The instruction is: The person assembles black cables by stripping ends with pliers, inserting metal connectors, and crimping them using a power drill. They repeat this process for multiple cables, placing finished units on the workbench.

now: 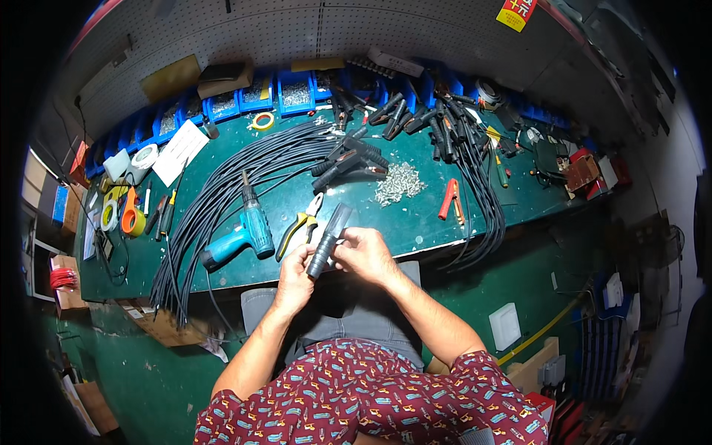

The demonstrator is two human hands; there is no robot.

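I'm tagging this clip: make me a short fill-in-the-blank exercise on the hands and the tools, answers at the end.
1. The left hand and the ____ hand both hold the dark ribbed handle.
2. The power drill lies to the ____ of the pliers.
3. The pliers' handles are black and ____.
4. The workbench has a ____-coloured top.

Missing words: right; left; yellow; green.

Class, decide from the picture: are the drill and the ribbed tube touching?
Apart. The head view shows green bench and the pliers between the drill and the ribbed tube.
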